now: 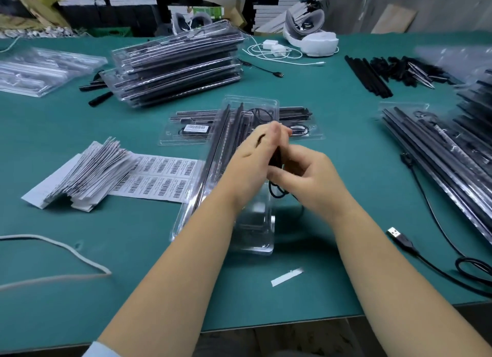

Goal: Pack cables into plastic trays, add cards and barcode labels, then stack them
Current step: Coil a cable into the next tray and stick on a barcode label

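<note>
Both hands meet over a clear plastic tray [255, 234] at the table's centre. My left hand [255, 157] and my right hand [306, 178] each grip a coiled black cable [277, 189], whose loop hangs down between them. The tray holds black strips along its left side. Behind it lies a packed tray with a barcode label [197, 128]. A sheet of barcode labels [162, 175] and a fanned pile of cards [87, 175] lie to the left. A tall stack of packed trays [175, 69] stands at the back.
More packed trays [439, 149] lean at the right, empty clear trays [40, 69] at the far left. A loose black USB cable [404, 242] lies near the right front edge. Black strips [370, 77], white chargers [274, 49] and a grey cord [53, 245] lie around. A white paper strip [287, 276] sits near the front.
</note>
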A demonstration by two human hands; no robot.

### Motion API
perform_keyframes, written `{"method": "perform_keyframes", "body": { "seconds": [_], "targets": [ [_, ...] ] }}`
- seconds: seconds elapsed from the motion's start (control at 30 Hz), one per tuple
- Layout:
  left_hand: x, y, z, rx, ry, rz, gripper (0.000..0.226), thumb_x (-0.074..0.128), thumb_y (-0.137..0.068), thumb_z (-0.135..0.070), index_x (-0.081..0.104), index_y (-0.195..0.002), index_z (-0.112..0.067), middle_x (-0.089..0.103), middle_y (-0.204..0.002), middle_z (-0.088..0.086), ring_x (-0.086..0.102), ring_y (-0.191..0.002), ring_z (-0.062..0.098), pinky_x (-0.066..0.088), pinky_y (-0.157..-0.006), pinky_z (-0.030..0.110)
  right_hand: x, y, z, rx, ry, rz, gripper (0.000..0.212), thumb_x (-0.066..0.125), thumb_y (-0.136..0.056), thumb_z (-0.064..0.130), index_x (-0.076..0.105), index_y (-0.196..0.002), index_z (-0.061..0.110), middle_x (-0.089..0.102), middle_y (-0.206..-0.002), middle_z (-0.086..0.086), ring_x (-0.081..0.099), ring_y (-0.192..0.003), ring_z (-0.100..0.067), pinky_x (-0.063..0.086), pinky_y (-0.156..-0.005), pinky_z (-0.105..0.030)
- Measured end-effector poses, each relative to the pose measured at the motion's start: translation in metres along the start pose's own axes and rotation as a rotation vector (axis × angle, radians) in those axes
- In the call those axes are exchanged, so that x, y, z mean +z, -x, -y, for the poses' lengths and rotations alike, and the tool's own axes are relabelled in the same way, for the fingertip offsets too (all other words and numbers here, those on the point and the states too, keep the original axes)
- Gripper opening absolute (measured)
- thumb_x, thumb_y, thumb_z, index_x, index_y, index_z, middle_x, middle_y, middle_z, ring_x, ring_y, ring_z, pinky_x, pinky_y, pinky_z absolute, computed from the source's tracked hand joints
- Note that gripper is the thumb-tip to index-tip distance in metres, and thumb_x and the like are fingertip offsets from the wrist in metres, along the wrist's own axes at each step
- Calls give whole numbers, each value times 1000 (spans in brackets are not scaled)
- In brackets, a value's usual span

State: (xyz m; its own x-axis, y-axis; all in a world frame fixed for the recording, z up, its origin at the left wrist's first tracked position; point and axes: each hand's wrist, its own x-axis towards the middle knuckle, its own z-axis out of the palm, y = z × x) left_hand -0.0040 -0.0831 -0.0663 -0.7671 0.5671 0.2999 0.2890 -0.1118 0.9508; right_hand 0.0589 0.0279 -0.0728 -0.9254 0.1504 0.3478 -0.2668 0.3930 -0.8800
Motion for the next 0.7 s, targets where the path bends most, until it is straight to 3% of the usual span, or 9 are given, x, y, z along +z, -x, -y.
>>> {"method": "perform_keyframes", "body": {
  "seconds": [0.07,0.13,0.2,0.27,0.37,0.47,0.57,0.63,0.7],
  "targets": [
    [-5,-3,1,-16,-109,44,29,31,-93,-50,58,-96,-39,59,-104,-11,55,-95,4,45,-84,26,-3,-4,3,115,-100,-77,6,66,-78,20,68,-73,22,58,-67,4,47,-57,-5,38,-52,-16],
    [-9,-5,5,-72,-241,101,23,41,-97,-38,62,-105,-32,63,-100,-13,56,-82,-2,42,-72,20,-13,-10,0,310,-291,-253,22,56,-77,22,64,-57,22,56,-63,2,43,-49,-7,32,-44,-20],
    [-7,-5,12,-78,-415,145,20,55,-91,-25,69,-105,-24,67,-91,-14,54,-71,-9,42,-69,13,-24,-13,-5,498,-452,-348,27,43,-83,21,55,-59,20,52,-58,0,37,-46,-11,24,-41,-18],
    [0,-4,17,28,-765,242,24,60,-87,-21,71,-108,-24,68,-96,-10,52,-74,-6,39,-75,11,-31,-13,-13,634,-498,-307,22,37,-84,21,48,-66,18,46,-50,3,31,-45,-13,20,-39,-15],
    [5,-4,19,129,-1000,323,24,62,-86,-21,72,-107,-25,66,-104,-1,53,-94,15,38,-84,23,-33,-17,-20,687,-103,-162,16,40,-84,21,56,-79,17,49,-54,1,33,-46,-12,25,-44,-21],
    [2,-2,19,96,-899,253,34,69,-77,-17,63,-110,-21,63,-103,-3,52,-88,9,40,-80,23,-28,-20,-20,560,420,68,13,34,-93,15,47,-93,18,48,-88,-8,38,-60,-12,35,-57,-24],
    [4,2,18,76,-751,176,59,76,-69,-15,45,-119,-20,53,-112,-4,48,-83,0,40,-78,24,-26,-16,-19,565,449,98,20,25,-91,27,40,-78,25,44,-82,-6,41,-61,-18,34,-59,-30],
    [5,1,20,135,-821,207,80,81,-66,-20,40,-135,-20,49,-126,-3,50,-103,10,41,-92,30,-26,-15,-19,555,467,89,31,27,-96,18,35,-67,23,42,-68,-3,38,-57,-16,30,-54,-29],
    [6,0,21,199,-957,235,89,81,-67,-25,34,-143,-25,42,-139,-8,43,-114,16,41,-95,32,-24,-15,-20,524,490,105,35,35,-97,11,38,-62,19,44,-62,-1,41,-57,-17,33,-53,-25]
  ]
}}
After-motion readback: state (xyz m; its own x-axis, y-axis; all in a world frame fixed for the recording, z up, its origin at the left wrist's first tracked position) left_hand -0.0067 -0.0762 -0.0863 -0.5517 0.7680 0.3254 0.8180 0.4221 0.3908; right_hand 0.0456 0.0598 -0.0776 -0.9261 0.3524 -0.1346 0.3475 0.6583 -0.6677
